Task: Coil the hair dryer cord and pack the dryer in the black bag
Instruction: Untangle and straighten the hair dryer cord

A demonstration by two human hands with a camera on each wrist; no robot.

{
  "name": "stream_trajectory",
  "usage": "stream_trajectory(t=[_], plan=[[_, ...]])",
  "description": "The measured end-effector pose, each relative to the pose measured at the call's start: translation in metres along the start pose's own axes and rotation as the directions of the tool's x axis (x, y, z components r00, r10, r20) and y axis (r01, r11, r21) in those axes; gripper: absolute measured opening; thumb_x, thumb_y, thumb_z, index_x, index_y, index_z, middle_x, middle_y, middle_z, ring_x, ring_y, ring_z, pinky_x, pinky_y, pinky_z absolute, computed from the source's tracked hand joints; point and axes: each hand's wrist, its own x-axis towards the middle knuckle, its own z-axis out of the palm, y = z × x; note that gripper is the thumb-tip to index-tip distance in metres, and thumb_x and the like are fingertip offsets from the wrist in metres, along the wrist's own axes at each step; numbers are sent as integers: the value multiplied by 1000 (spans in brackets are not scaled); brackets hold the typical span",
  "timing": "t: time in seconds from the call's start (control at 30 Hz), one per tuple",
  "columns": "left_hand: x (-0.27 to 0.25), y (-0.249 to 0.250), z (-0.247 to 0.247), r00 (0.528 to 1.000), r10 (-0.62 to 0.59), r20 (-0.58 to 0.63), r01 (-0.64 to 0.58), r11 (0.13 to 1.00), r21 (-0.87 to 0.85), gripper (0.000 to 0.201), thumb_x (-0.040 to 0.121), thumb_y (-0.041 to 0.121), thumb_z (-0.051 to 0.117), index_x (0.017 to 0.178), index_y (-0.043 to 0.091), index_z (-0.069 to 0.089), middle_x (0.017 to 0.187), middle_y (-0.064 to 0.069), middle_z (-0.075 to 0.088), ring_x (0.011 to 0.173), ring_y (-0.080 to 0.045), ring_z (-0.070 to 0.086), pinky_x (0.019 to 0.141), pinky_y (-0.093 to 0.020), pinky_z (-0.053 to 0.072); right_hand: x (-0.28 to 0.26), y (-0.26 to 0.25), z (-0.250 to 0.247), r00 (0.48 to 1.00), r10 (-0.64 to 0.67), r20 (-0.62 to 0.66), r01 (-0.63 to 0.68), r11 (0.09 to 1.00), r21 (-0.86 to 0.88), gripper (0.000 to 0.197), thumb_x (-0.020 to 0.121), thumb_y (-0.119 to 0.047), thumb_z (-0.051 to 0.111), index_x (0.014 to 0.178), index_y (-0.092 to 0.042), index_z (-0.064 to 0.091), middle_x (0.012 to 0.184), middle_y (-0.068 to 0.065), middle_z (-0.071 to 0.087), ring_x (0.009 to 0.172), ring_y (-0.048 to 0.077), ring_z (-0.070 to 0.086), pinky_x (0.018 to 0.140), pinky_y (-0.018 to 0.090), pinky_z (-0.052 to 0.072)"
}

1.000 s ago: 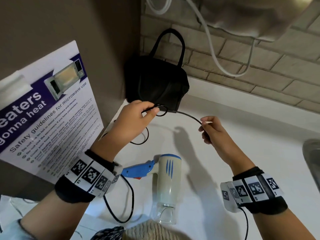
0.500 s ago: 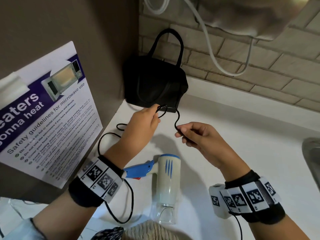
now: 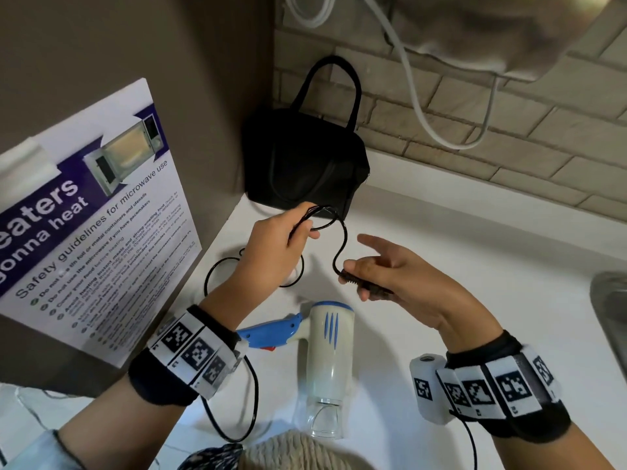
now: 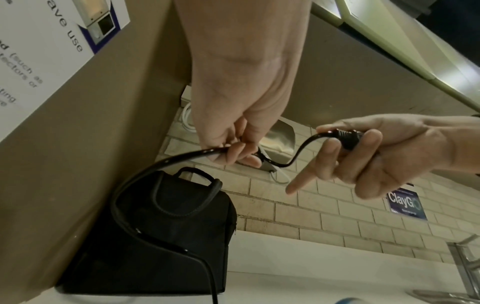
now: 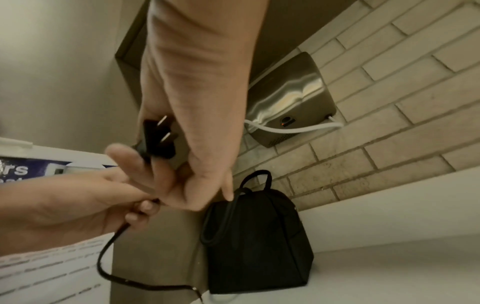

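A white hair dryer with a blue handle lies on the white counter, nozzle toward me. Its black cord runs up in loops to my left hand, which pinches several gathered turns of cord. My right hand grips the black plug at the cord's end, index finger stretched out. The black bag with handles stands shut in the corner, just beyond both hands. It also shows as the black bag and the black bag.
A microwave safety poster hangs on the brown panel at left. A steel hand dryer with a white cable sits on the brick wall above. A sink edge lies at far right. A knitted item is at the near edge.
My right hand slid along the cord toward my left hand and now holds the plug end. The stretched cord has slackened into an S-bend between the hands.
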Motion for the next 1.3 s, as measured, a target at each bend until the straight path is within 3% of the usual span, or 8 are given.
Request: stream_trajectory(t=[0.13, 0.27, 0.43, 0.6, 0.7, 0.9, 1.07, 1.3], plan=[[-1, 6, 4, 998, 68, 4, -68, 998, -4, 36, 99, 17, 47, 134, 16, 53, 98, 3, 74, 68, 11, 56, 66, 2, 36, 1, 1, 8, 998, -33, 50, 27, 993, 115, 62, 89, -5, 61, 144, -11, 33, 72, 2, 65, 62, 13, 63, 55, 18, 45], [-2, 5, 5, 998, 63, -3, -64, 998, -5, 37, 99, 17, 47, 136, 15, 50, 101, 1, 74, 85, -2, 62, 73, -3, 40, 2, 4, 11, 999, -44, 30, 42, 997, 66, 58, 92, -4, 57, 142, -22, 36, 69, 3, 52, 56, 16, 50, 42, 23, 33], [-4, 7, 2, 992, 123, 29, -124, 992, 36, 38, 99, 14, 46, 137, 12, 49, 89, 5, 68, 67, 13, 54, 66, 0, 37, 0, 4, 9, 991, -93, 98, 114, 966, -234, 59, 91, -3, 55, 140, -33, 44, 84, -1, 47, 53, 9, 45, 54, 25, 41], [-14, 9, 12, 957, 239, 163, -253, 964, 77, 39, 98, 9, 48, 137, 13, 49, 94, -3, 68, 86, -12, 61, 76, -18, 45, 0, -3, 8, 991, -45, 124, 103, 855, -509, 16, 93, -17, 55, 93, -8, 69, 83, 22, 59, 58, 18, 47, 54, 33, 47], [-22, 12, 20, 952, 260, 162, -276, 957, 86, 40, 96, 7, 50, 136, 10, 50, 88, -5, 62, 77, -8, 51, 69, -15, 39, 7, -4, 3, 999, -39, -17, 30, 925, -379, 20, 91, -19, 59, 79, -11, 73, 92, 28, 67, 59, 26, 44, 42, 24, 38], [-23, 12, 15, 962, 219, 163, -230, 972, 52, 41, 100, 14, 44, 141, 17, 44, 99, 0, 70, 91, -9, 64, 82, -21, 50, 15, 1, 3, 953, -71, -295, 69, 997, -16, 19, 92, -20, 61, 86, -7, 72, 64, 0, 63, 43, 7, 40, 48, 20, 36], [-19, 9, 17, 993, 120, 25, -120, 993, 11, 33, 98, 17, 50, 130, 15, 56, 91, 2, 74, 77, -1, 63, 75, -8, 46, 13, 2, 7, 974, 222, 48, -219, 859, 464, 20, 90, -29, 62, 95, -9, 61, 69, 1, 58, 45, 7, 41, 47, 19, 42], [-7, -12, -1, 998, -32, -62, 25, 994, -103, 30, 98, 17, 50, 125, 19, 62, 86, 4, 74, 56, 2, 55, 55, -3, 38, -8, 33, -13, 962, 142, 233, -195, 956, 220, 35, 87, -17, 59, 122, -13, 63, 102, 5, 68, 88, 11, 65, 78, 26, 55]])
